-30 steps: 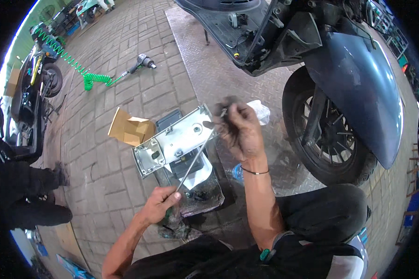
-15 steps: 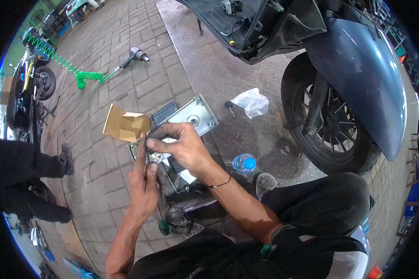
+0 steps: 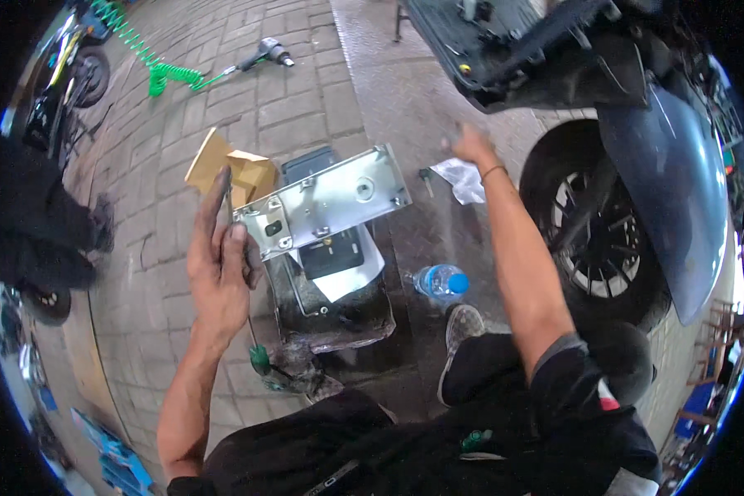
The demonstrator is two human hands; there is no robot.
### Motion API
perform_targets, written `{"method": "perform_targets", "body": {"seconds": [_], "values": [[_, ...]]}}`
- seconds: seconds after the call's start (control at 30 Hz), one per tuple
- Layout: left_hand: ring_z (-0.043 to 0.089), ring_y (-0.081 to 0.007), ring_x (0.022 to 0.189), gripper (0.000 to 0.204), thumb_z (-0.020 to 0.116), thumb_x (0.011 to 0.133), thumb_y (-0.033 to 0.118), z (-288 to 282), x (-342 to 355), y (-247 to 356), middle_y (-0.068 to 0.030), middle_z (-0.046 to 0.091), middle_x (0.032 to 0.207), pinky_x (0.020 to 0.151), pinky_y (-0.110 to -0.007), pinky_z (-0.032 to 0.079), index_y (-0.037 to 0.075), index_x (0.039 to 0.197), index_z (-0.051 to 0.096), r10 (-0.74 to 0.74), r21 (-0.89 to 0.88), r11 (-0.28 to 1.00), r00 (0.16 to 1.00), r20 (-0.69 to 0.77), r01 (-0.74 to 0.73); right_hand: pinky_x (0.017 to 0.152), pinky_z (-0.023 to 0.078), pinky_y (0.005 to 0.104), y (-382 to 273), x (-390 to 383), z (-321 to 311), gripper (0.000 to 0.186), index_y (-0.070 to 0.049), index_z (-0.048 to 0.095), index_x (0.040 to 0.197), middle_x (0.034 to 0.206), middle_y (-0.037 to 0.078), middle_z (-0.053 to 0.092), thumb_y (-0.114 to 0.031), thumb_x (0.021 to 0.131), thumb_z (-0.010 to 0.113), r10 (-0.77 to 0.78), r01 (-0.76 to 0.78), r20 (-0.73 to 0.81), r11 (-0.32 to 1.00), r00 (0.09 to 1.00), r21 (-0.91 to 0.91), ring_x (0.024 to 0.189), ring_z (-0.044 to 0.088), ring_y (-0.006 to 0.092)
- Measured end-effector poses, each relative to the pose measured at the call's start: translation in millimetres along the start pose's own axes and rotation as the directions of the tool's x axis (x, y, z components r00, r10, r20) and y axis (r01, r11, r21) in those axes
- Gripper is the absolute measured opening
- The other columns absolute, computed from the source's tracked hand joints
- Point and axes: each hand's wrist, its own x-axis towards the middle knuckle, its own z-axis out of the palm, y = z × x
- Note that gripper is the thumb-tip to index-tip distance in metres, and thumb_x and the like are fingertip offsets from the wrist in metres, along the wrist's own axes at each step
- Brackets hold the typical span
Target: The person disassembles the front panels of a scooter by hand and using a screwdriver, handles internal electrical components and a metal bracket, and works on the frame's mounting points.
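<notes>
A silver metal panel with raised rims and a round boss lies tilted in front of me. My left hand grips its left end, the thumb against the edge and the index finger stretched along it. My right hand is smeared by motion over the metal plate floor, right beside a clear plastic bag; I cannot make out whether it holds anything. Under the panel, a flat black part and a white sheet rest on a dark, worn block. Behind the panel stand an opened cardboard box and a dark flat case.
A green-handled screwdriver is beside the block. A water bottle and a small key-like thing are on the plate floor. The scooter's front wheel stands right. An impact wrench with a green coiled hose lies far left.
My right hand has left the panel's left end and moved right, toward the plastic bag. My left hand stays at the panel. The view has shifted, showing more of the block.
</notes>
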Motion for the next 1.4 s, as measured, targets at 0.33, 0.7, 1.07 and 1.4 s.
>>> {"method": "perform_targets", "body": {"seconds": [0.33,0.7,1.07,1.4], "values": [[0.043,-0.0044,0.048,0.052,0.049,0.108,0.006,-84,6,24,0.0022,0.053,0.063,0.042,-0.023,0.035,0.010,0.159,0.037,0.203,0.083,0.979,0.930,-0.307,-0.186,0.100,0.048,0.0557,1,-51,119,0.052,-0.007,0.056,0.137,0.120,0.027,0.063,-0.025,0.092,0.072,-0.474,0.464,-0.077,0.878,0.877,-0.119,0.125,0.053,0.0488],[0.045,-0.0060,0.050,0.053,0.050,0.110,0.014,-102,27,16,0.0003,0.053,0.065,0.042,-0.024,0.035,0.012,0.160,0.035,0.293,0.111,0.956,0.866,-0.406,-0.271,0.087,0.055,0.0523,11,-28,95,0.036,-0.017,0.068,0.121,0.111,0.026,0.061,-0.002,0.091,0.056,-0.625,0.618,0.017,0.766,0.780,-0.177,0.100,0.066,0.0468],[0.045,-0.0061,0.049,0.052,0.049,0.107,0.005,-131,17,21,0.0013,0.052,0.062,0.044,-0.023,0.036,0.010,0.158,0.040,0.309,0.077,0.947,0.816,-0.488,-0.313,0.088,0.055,0.0495,19,11,71,0.040,-0.006,0.072,0.111,0.102,0.022,0.072,-0.011,0.072,0.084,-0.517,0.489,-0.276,0.856,0.811,-0.166,0.099,0.068,0.0420],[0.047,-0.0060,0.050,0.053,0.053,0.105,0.003,-171,7,-6,0.0019,0.052,0.062,0.045,-0.024,0.037,0.011,0.156,0.043,0.273,0.035,0.950,0.775,-0.571,-0.309,0.094,0.050,0.0401,-326,-87,-2,0.031,-0.005,0.073,0.111,0.114,0.017,0.070,-0.007,0.081,0.078,-0.700,0.954,-0.649,0.225,0.300,0.198,0.109,0.066,0.0309]]}}
